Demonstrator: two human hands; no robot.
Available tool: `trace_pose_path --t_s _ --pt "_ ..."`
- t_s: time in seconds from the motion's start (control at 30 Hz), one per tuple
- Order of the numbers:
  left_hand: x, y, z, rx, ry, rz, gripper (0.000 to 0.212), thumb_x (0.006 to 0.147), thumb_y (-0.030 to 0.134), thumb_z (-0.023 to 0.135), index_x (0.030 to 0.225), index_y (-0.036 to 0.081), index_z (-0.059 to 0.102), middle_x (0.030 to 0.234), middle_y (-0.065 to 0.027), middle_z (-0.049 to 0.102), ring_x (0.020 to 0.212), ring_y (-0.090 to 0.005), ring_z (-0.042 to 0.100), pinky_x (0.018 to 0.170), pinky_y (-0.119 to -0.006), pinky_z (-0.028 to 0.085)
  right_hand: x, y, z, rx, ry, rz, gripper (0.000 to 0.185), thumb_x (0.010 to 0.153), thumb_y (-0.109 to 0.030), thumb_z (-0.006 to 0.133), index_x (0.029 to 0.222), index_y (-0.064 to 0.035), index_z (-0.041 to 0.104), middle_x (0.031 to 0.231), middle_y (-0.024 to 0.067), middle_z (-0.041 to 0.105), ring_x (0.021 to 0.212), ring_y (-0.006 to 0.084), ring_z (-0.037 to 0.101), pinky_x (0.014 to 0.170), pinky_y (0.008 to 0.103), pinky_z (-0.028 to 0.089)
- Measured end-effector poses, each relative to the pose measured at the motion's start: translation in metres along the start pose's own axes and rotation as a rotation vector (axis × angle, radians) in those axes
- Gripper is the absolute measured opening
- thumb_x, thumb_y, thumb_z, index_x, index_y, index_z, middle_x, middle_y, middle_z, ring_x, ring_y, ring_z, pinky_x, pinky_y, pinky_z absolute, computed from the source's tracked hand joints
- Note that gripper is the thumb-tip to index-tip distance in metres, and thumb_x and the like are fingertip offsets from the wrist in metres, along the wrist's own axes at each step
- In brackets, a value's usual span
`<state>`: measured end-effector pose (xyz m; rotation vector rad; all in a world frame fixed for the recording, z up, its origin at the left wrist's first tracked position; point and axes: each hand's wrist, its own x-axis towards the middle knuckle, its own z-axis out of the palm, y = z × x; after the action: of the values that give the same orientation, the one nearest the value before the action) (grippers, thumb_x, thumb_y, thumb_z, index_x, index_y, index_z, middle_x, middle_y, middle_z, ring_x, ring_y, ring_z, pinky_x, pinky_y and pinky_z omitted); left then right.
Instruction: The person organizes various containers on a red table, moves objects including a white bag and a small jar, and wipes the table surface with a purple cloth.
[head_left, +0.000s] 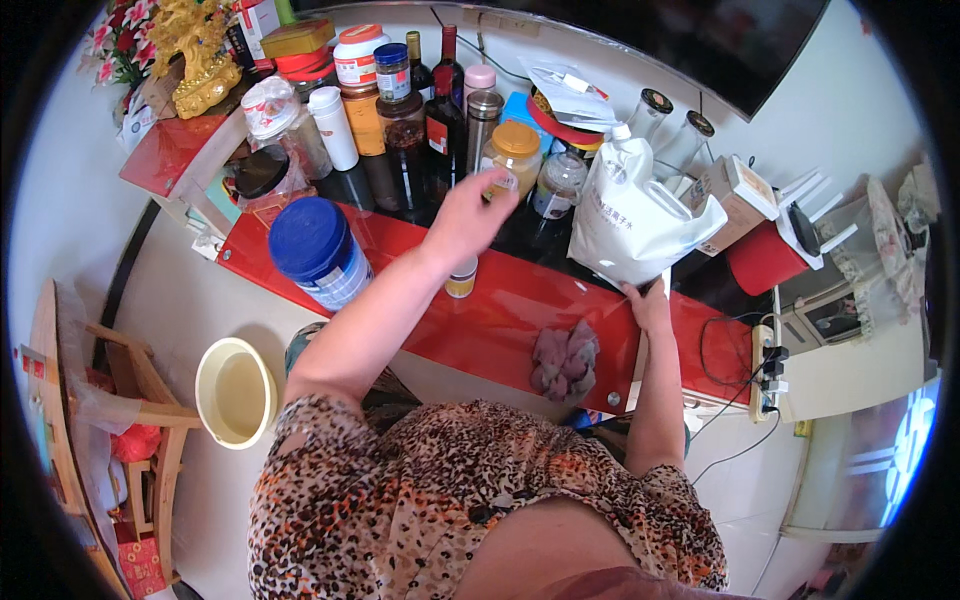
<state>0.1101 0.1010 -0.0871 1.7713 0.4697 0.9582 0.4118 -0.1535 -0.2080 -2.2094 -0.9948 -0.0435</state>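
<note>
My left hand (469, 217) reaches over the red glass-topped cabinet (510, 300), its fingertips closed around a small jar (501, 186) that they partly hide. Directly behind it stands a jar with an orange lid (516, 142). Another small jar with a yellow label (461, 277) sits beside my left forearm. My right hand (649, 304) grips the lower edge of a white plastic spout pouch (626, 210) bearing writing; some of its fingers are hidden by the pouch. A glass jar (559, 186) stands just left of the pouch.
A large blue-lidded tub (319, 251) stands near the front edge, and a crumpled cloth (566, 360) lies further right. Wine bottles (445, 127) and jars crowd the back. A power strip (763, 367) with cables is at right; a cream bucket (236, 394) stands on the floor.
</note>
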Motion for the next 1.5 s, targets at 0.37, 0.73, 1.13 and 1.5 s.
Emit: trace_pose_path --t_s 0.37,0.73,1.13,1.5 --pt "-0.112 -0.038 -0.015 0.248 -0.117 0.204 0.022 0.083 0.006 0.063 0.104 0.001 0.06 0.109 -0.0171 0.06 0.105 -0.033 0.057 0.09 -0.038 0.047 0.007 -0.262 -0.016 0.927 -0.483 0.033 0.052 0.094 -0.035 0.055 0.125 0.0052 0.046 0.113 0.0176 0.059 0.1 0.0276 0.062 0.08 0.0378 0.053" --pt "-0.104 -0.008 -0.05 0.227 -0.011 0.429 0.022 0.078 0.001 0.065 0.099 0.0 0.061 0.105 -0.0154 0.06 0.101 -0.0324 0.058 0.086 -0.037 0.049 0.2 -0.278 0.067 1.38 -0.134 0.641 0.031 0.098 -0.016 0.042 0.125 -0.0016 0.037 0.094 0.0251 0.061 0.069 0.0342 0.067 0.053 0.043 0.06" --pt "-0.114 -0.004 -0.061 0.218 -0.075 0.446 0.021 0.078 0.005 0.066 0.098 0.001 0.06 0.099 -0.0139 0.061 0.093 -0.0319 0.058 0.081 -0.038 0.05 0.224 -0.282 0.084 1.27 0.331 0.788 0.015 0.093 -0.007 0.031 0.091 -0.0061 0.046 0.069 0.0107 0.049 0.045 0.017 0.045 0.036 0.0277 0.036" --pt "-0.116 -0.005 -0.048 0.273 -0.19 0.436 0.02 0.078 0.01 0.068 0.096 0.002 0.061 0.095 -0.0124 0.062 0.09 -0.0305 0.06 0.077 -0.038 0.051 0.216 -0.292 0.105 1.282 0.697 0.613 0.032 0.085 -0.022 0.061 0.094 0.0083 0.054 0.075 0.015 0.058 0.058 0.0238 0.055 0.051 0.0371 0.044"
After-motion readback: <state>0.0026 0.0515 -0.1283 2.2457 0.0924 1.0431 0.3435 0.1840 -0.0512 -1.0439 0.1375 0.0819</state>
